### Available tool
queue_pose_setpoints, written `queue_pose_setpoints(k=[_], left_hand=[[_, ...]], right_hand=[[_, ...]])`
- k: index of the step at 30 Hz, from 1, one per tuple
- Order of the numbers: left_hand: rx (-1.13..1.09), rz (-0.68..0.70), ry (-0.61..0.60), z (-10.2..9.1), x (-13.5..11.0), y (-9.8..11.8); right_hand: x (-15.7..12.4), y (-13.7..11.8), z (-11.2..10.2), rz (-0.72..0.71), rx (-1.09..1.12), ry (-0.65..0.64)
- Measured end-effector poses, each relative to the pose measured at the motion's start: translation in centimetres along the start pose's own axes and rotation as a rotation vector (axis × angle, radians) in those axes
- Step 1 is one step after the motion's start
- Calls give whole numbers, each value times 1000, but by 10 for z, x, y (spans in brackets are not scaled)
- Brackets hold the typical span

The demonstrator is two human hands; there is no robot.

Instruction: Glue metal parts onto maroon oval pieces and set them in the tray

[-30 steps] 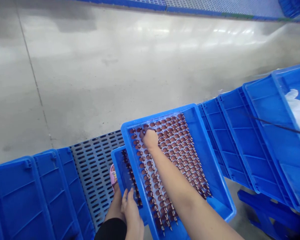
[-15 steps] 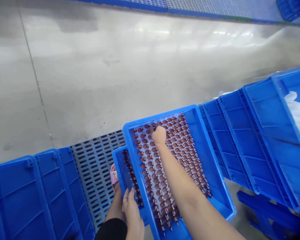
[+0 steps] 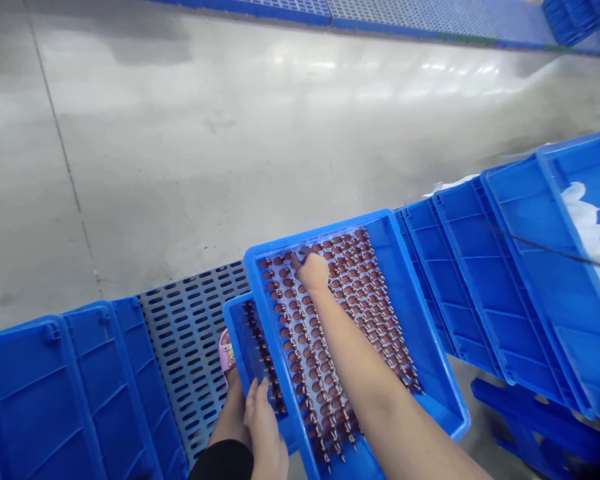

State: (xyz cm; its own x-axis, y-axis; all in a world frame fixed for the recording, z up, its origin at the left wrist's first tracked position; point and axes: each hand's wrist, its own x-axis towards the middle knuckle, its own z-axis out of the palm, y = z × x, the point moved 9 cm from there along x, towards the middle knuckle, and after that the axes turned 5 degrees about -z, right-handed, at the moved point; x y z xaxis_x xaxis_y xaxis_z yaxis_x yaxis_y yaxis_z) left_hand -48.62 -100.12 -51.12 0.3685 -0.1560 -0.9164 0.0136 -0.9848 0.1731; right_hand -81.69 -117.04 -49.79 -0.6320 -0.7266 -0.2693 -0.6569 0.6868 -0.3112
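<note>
A blue plastic tray (image 3: pixel 420 307) lies tilted in front of me. Rows of small reddish-brown rounded pieces with light metal-looking tips (image 3: pixel 347 293) cover a pale sheet inside it. My right hand (image 3: pixel 313 270) reaches over these rows to the far left part of the tray. Its fingers are curled and closed, with dark-looking fingertips down among the pieces; what they pinch is hidden. Down at the tray's left side is my left hand (image 3: pixel 265 417), fingers stretched out and lying close together. It is near a second blue tray (image 3: pixel 237 333), which sits lower and holds similar dark rows.
Blue crates (image 3: pixel 485 267) stand stacked and leaning on the right, the nearest holding white pieces (image 3: pixel 585 217). More blue crates (image 3: pixel 40 393) stand on the left. A slotted grey-blue platform (image 3: pixel 190 333) lies between, with a foot in a pink slipper (image 3: pixel 226 353). Grey floor (image 3: pixel 205 147) stretches beyond.
My right hand has shifted very slightly to the left along the far rows. My left hand and the trays stay nearly where they were; the view has moved a little.
</note>
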Motion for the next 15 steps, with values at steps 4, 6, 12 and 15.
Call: queue_pose_setpoints(k=[4, 6, 12, 15], left_hand=[[-44, -51, -1, 2, -7, 4], [-57, -55, -3, 3, -9, 4], [-68, -59, -8, 4, -9, 5], [-68, -52, -14, 6, -9, 5]], right_hand=[[4, 31, -22, 102, -32, 62], [6, 41, -27, 124, -41, 62], [6, 35, -11, 80, -44, -12], [5, 31, -5, 71, -49, -29]])
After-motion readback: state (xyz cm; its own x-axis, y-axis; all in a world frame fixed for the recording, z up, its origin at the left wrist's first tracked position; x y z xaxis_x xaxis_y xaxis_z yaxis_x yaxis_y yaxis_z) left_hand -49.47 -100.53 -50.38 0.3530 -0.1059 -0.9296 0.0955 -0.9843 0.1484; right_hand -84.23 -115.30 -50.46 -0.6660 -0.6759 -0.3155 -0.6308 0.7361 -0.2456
